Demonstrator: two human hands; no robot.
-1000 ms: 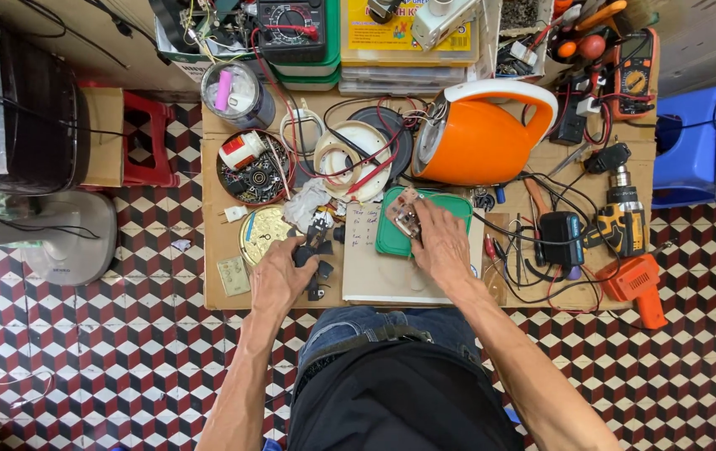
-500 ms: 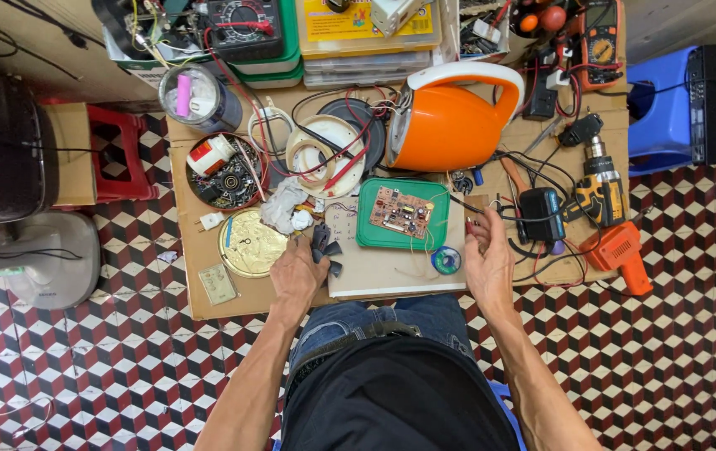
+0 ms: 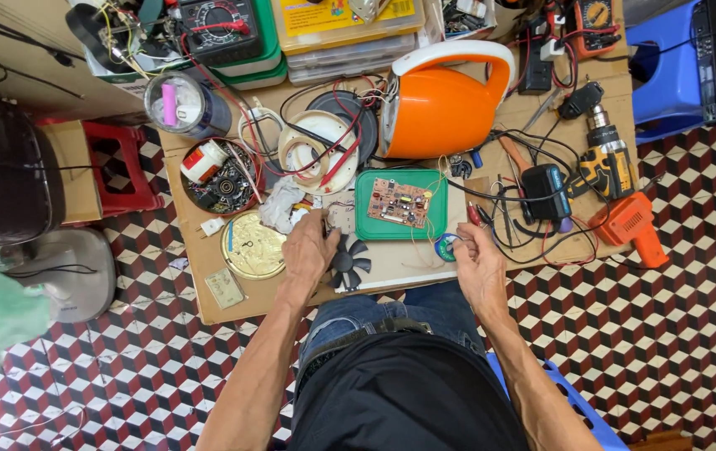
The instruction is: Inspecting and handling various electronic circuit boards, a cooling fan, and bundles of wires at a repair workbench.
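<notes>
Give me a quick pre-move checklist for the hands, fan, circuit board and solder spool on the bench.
1. Left hand on the fan: ok, it rests at the fan's left edge; firm grip cannot tell.
2. Right hand at the solder spool: ok, fingertips touch or nearly touch it.
3. Circuit board seated on the green tray: ok, lying flat, apart from both hands.
4. Wires clear of the board: not ok, thin leads trail off it toward the spool.
5. Kettle clear of the tray: ok, just behind it, not touching.
6. Anything powered: cannot tell.
</notes>
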